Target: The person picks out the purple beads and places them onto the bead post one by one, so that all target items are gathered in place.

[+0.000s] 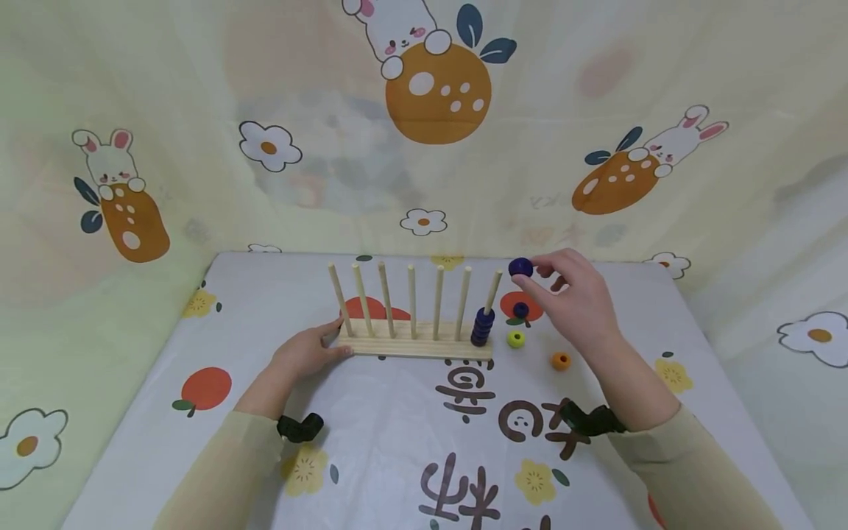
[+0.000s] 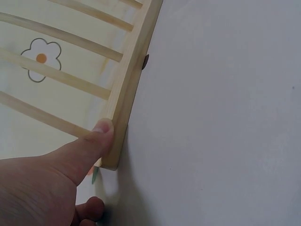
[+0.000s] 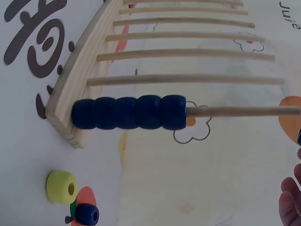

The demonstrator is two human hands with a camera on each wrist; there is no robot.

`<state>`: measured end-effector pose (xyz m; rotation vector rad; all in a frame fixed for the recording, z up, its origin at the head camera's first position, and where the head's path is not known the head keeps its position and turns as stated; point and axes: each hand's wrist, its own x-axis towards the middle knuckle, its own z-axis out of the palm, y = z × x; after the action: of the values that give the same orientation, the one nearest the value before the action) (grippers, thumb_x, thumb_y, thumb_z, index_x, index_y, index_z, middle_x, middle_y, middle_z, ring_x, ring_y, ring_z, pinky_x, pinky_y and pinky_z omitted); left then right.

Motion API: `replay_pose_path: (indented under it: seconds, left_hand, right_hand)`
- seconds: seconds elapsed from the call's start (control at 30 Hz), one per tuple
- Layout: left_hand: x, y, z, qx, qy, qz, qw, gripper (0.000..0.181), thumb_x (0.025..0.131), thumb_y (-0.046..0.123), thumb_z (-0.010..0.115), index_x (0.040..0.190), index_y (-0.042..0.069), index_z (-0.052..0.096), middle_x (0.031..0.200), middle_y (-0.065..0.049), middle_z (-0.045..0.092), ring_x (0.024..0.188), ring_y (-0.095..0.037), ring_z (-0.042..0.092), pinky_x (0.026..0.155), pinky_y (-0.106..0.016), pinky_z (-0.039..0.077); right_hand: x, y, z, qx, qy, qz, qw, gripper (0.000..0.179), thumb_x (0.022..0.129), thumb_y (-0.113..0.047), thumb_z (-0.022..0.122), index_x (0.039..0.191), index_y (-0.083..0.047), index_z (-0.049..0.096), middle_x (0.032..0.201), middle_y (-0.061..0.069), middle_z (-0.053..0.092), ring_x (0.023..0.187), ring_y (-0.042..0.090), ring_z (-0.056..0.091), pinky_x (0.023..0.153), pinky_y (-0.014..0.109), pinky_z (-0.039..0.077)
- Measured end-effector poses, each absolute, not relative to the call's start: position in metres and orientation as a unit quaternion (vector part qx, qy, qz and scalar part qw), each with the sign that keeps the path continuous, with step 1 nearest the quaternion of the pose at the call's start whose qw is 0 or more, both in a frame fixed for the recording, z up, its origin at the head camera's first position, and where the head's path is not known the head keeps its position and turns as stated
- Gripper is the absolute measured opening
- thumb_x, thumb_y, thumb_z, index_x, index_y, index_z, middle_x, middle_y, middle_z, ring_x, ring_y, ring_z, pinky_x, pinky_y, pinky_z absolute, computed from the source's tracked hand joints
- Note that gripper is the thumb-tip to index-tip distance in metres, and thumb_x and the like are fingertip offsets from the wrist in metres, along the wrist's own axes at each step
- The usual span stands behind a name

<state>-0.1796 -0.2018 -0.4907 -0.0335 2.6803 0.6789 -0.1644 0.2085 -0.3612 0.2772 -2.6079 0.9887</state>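
Note:
A wooden peg rack (image 1: 411, 347) with several upright pegs stands on the table. My left hand (image 1: 305, 355) grips the left end of its base, the thumb (image 2: 101, 129) lying on the front edge in the left wrist view. Between the thumb and fingers of my right hand (image 1: 579, 302) is a dark blue bead (image 1: 520, 267), held just right of the rightmost peg's top. Several dark blue beads (image 3: 127, 112) are stacked on that peg, down at the base; its upper part is bare, as are the other pegs. In the right wrist view only some fingertips (image 3: 289, 197) show at the right edge.
Right of the rack lie three loose beads: a dark blue one (image 1: 520, 310), a yellow-green one (image 1: 516, 338) and an orange one (image 1: 561, 361). A printed cloth (image 1: 371, 434) covers the table, and a patterned curtain (image 1: 331, 199) hangs behind it.

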Motion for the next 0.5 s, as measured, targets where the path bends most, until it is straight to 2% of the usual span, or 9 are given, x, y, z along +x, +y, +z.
replay_pose_path:
  seconds: [0.27,0.5]
  left_hand:
    - [-0.178,-0.202,-0.491,-0.005,0.953,0.240,0.184,0.080,0.089,0.052,0.068,0.156,0.026,0.033,0.145,-0.023,0.049,0.134,-0.041,0.044,0.105,-0.060,0.037]
    - [-0.179,-0.202,-0.492,-0.006,0.955,0.236,0.182,0.080,0.089,0.052,0.068,0.156,0.026,0.033,0.146,-0.023,0.049,0.134,-0.041,0.044,0.105,-0.060,0.037]
  right_hand:
    - [-0.162,0.196,-0.358,0.112,-0.905,0.373,0.173,0.034,0.091,-0.032,0.073,0.114,-0.007,0.070,0.100,0.007,0.062,0.094,0.020,0.054,0.076,0.037,0.049]
    - [-0.165,0.192,-0.361,0.119,-0.902,0.379,0.171,0.035,0.091,-0.033,0.073,0.115,-0.007,0.070,0.101,0.006,0.061,0.094,0.020,0.053,0.077,0.044,0.051]
